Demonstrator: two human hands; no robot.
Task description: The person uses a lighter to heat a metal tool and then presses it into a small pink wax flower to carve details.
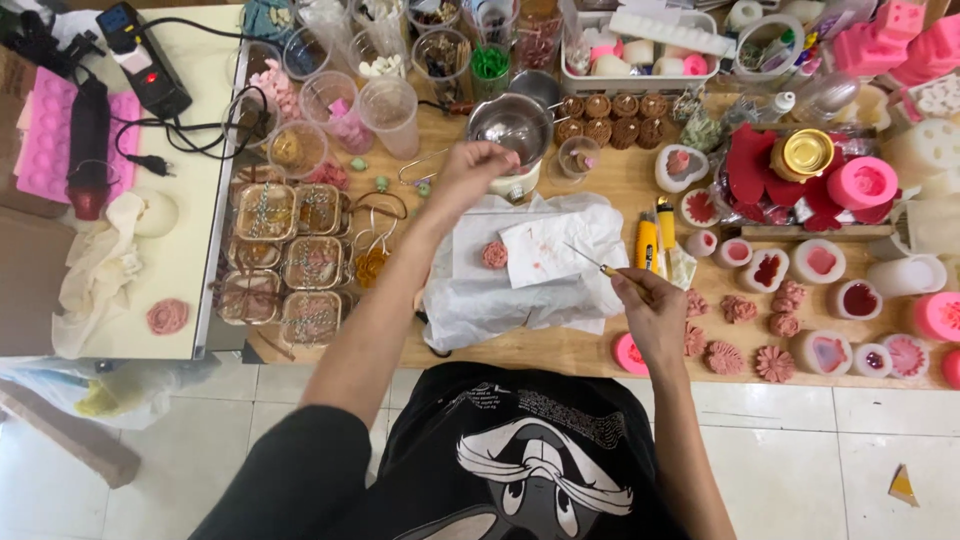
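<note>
A small round pink flower-shaped wax piece (494,254), ridged like a rose, lies on crumpled white plastic sheeting (520,290) near the middle of the wooden worktable (560,350), just left of a white paper sheet stained pink (545,250); the right hand (655,310), nearer and to the right, pinches a thin metal needle tool with a yellow handle (600,266), its tip pointing left over that paper; the left hand (478,168) hovers farther off, fingers bunched, whether gripping anything I cannot tell, beside a shiny steel melting pot (512,125); similar pink wax flowers (745,335) and round silicone moulds (830,300) crowd the right; clear lidded boxes (290,265) sit left.
</note>
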